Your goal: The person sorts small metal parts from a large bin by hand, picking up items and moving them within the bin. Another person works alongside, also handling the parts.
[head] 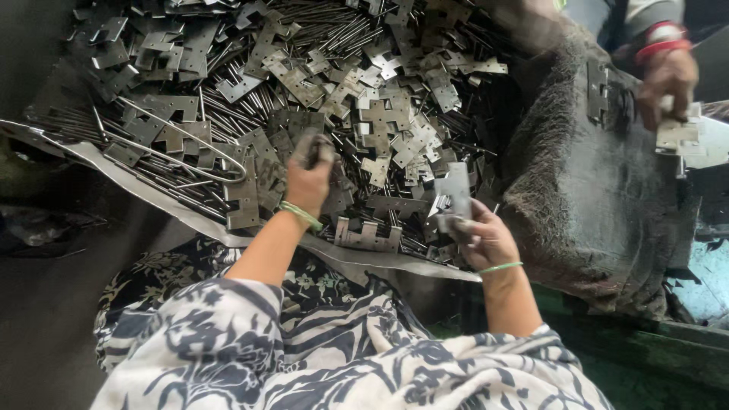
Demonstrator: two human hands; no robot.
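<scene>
The left hand (310,176) reaches into the heap of grey metal hinge plates (319,91) and thin pins, its fingers closed on something small and dark that I cannot make out. The right hand (486,239) grips an upright hinge plate (454,190) at the heap's near right edge. Far right, another person's hand (668,80) holds a plate above a dark fuzzy cloth (585,182).

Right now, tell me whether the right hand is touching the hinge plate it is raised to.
Touching. The head view shows the right hand with its fingers closed around the lower edge of the hinge plate, lifted above the pile.
</scene>
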